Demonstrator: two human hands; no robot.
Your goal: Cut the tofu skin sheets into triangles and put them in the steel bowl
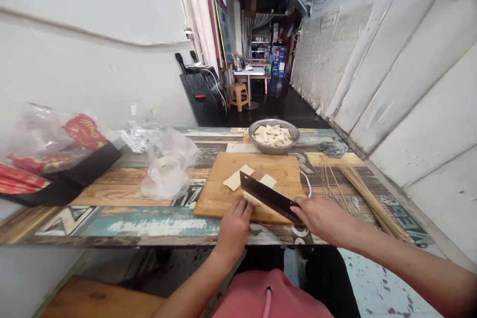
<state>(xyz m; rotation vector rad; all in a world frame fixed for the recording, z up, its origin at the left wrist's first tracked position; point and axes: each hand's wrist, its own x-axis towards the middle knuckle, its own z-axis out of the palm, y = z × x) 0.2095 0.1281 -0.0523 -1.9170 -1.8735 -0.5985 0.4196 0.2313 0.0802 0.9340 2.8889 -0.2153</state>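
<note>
On the wooden cutting board [212,179] lie flat, pale cream food pieces that look like tofu sheet or dough. One pale piece [236,179] is at the left of the cleaver, and another pale piece [267,180] shows behind the blade. My right hand [316,216] is wrapped round the handle of a dark cleaver [266,195]. Its blade slants across the board, over the near pale piece [252,199], and hides part of it. My left hand [235,216] presses that near piece at the board's front edge, fingertips together close to the blade.
Behind the board stands a metal bowl [274,148] of cut pale pieces. Thin wooden skewers [368,196] and a crumpled grey bundle [333,148] lie right. A clear plastic bag [167,164] and a black tray [82,171] with red packets are left.
</note>
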